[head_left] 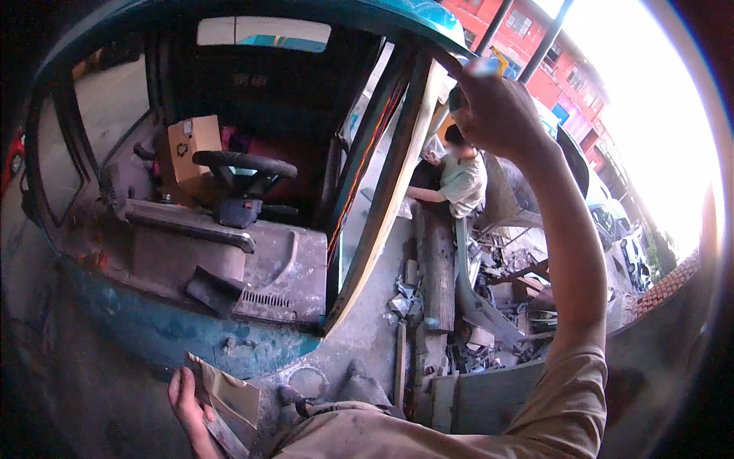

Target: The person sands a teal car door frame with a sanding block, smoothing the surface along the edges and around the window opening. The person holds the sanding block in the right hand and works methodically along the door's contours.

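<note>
A flat tan piece [233, 394] is at the lower left, in front of the vehicle, held in the person's left hand [187, 405]; its fingers are closed on the edge of the piece, and a narrow flat strip [226, 436] runs below it by the palm. The right hand [501, 111] is raised on an outstretched arm to the top of the window post [386, 206], near the roof corner. A blurred patch covers its fingertips, so one cannot tell whether those fingers grip anything.

The post has a pale outer face, and red and orange wires [359, 168] run along its inner side. Within the blue-green cab [160, 314], a black steering wheel [281, 166] rises behind the dusty dashboard [287, 260], and a cardboard box [200, 138] sits behind the wheel. A dark flap [214, 291] lies on the dashboard.

To the right, a co-worker [466, 183] in a light shirt is beside a thick wooden beam [437, 268]. Mixed scrap [512, 306] lies beyond the beam, and a red building [527, 34] stands behind.
</note>
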`<state>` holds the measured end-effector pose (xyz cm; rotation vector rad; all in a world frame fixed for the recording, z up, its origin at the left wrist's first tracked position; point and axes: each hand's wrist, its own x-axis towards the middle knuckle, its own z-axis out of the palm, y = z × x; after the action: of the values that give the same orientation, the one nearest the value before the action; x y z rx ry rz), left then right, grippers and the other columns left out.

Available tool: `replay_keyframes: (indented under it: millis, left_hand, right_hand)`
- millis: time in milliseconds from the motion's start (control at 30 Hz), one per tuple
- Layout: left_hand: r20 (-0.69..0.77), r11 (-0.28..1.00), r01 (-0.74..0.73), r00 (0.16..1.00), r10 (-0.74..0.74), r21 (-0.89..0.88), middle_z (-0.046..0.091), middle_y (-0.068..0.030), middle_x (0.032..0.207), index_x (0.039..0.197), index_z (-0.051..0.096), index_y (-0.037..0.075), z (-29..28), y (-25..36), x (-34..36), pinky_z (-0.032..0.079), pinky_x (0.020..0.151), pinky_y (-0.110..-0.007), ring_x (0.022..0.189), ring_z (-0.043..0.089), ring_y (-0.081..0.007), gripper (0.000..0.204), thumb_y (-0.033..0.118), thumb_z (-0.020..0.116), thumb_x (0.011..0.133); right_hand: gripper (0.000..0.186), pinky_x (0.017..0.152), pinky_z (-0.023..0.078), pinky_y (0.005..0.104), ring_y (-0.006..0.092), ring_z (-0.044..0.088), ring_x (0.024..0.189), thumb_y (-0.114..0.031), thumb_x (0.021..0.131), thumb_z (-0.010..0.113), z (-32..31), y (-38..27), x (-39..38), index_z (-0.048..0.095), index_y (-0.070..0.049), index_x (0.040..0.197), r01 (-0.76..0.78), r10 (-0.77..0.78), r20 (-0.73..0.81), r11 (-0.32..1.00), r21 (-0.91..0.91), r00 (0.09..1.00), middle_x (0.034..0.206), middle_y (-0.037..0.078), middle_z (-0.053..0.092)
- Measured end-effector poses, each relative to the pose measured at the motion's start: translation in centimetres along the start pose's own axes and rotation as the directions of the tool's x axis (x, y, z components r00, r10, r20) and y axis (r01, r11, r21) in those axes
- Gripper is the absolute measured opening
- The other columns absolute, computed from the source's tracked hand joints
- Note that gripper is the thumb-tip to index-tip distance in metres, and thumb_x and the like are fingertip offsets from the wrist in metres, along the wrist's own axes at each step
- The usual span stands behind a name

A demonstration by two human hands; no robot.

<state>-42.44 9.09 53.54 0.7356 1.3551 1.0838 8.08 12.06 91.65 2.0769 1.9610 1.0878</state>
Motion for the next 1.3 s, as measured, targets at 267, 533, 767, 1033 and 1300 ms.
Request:
replay_keyframes:
  millis: [267, 533, 767, 1033, 1300]
  left_hand:
    - [-0.035, 0.999, 0.021, 0.999, -0.019, 0.031, 0.068, -0.0018, 0.097, 0.12, 0.065, 0.004, 1.3, 1.7, -1.0, 0.032, 0.038, -0.023, 0.054, 0.051, -0.0063, 0.038, 0.037, 0.066, 0.101]
    - [-0.084, 1.0, 0.007, 0.996, -0.006, 0.004, 0.065, -0.0045, 0.101, 0.132, 0.06, -0.003, 1.1, 0.4, -0.2, 0.027, 0.031, -0.022, 0.044, 0.042, -0.0057, 0.055, 0.038, 0.07, 0.097]
    - [-0.159, 1.0, 0.015, 0.987, -0.016, -0.008, 0.067, -0.0064, 0.108, 0.136, 0.058, -0.002, 0.4, -0.5, 0.3, 0.029, 0.033, -0.022, 0.046, 0.045, -0.0068, 0.055, 0.035, 0.071, 0.097]
    - [-0.109, 0.999, 0.037, 0.993, -0.035, 0.011, 0.068, -0.0075, 0.1, 0.134, 0.06, 0.0, 1.2, 1.4, -1.3, 0.03, 0.032, -0.024, 0.042, 0.046, -0.0093, 0.053, 0.036, 0.071, 0.097]
    - [-0.062, 1.0, -0.001, 0.998, 0.001, 0.0, 0.068, -0.0071, 0.09, 0.134, 0.06, 0.001, 0.4, 0.7, -1.4, 0.031, 0.032, -0.025, 0.041, 0.047, -0.0103, 0.05, 0.034, 0.07, 0.098]
  right_hand:
    - [0.07, 0.071, 0.061, 0.0493, 0.0384, 0.073, 0.078, -0.016, 0.078, 0.064, 1.4, 1.9, 0.7, 0.053, -0.017, 0.147, 0.003, 0.004, -0.099, 0.998, 0.067, 0.995, 0.087, 0.022, 0.073]
    - [0.08, 0.073, 0.058, 0.0513, 0.0386, 0.071, 0.079, -0.014, 0.079, 0.064, 1.0, -0.5, -1.9, 0.044, -0.027, 0.155, 0.035, -0.04, 0.037, 0.991, 0.131, 0.999, 0.089, 0.021, 0.071]
    - [0.084, 0.067, 0.059, 0.0432, 0.0301, 0.072, 0.078, -0.006, 0.078, 0.067, 1.8, -4.7, -6.6, 0.041, -0.025, 0.156, 0.096, -0.125, 0.161, 0.98, 0.172, 0.979, 0.088, 0.013, 0.07]
    - [0.101, 0.064, 0.057, 0.0418, 0.0263, 0.068, 0.081, -0.002, 0.075, 0.069, 5.6, -9.9, -12.6, 0.026, -0.026, 0.163, 0.182, -0.252, 0.188, 0.928, 0.326, 0.949, 0.085, 0.008, 0.064]
    - [0.097, 0.061, 0.051, 0.0374, 0.0214, 0.058, 0.073, -0.004, 0.077, 0.067, 9.8, -15.6, -18.3, 0.026, -0.017, 0.164, 0.211, -0.269, 0.149, 0.924, 0.32, 0.952, 0.076, 0.006, 0.055]
